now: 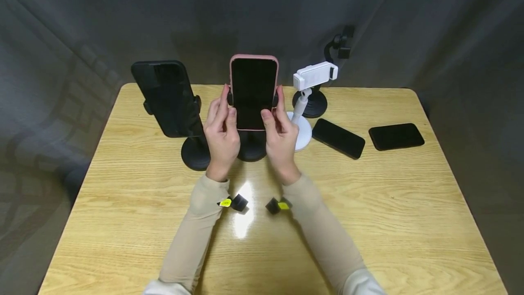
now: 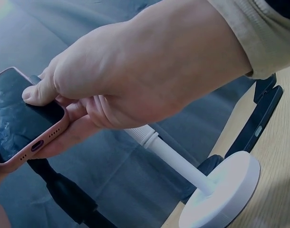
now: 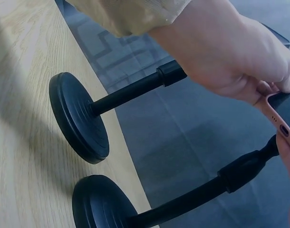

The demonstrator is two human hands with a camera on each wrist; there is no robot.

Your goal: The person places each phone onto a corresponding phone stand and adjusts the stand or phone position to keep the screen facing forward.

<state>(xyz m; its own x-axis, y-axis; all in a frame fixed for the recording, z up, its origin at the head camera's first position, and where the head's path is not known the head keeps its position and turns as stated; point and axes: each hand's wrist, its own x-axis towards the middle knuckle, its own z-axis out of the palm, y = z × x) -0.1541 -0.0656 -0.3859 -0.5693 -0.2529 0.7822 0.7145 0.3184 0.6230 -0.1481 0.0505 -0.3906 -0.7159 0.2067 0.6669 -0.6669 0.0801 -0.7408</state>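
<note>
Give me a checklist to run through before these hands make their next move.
1. Pink-cased phone supported on both sides: ok, left hand and right hand hold its lower part.
2. Pink-cased phone locked firmly in the middle black stand: cannot tell; clamp ends show at both edges, but not their grip.
3. Left black phone up in its own stand: ok, though it leans.
4. White holder free of a phone: ok.
5. A hand free for the two loose phones: not ok, both are occupied.
</note>
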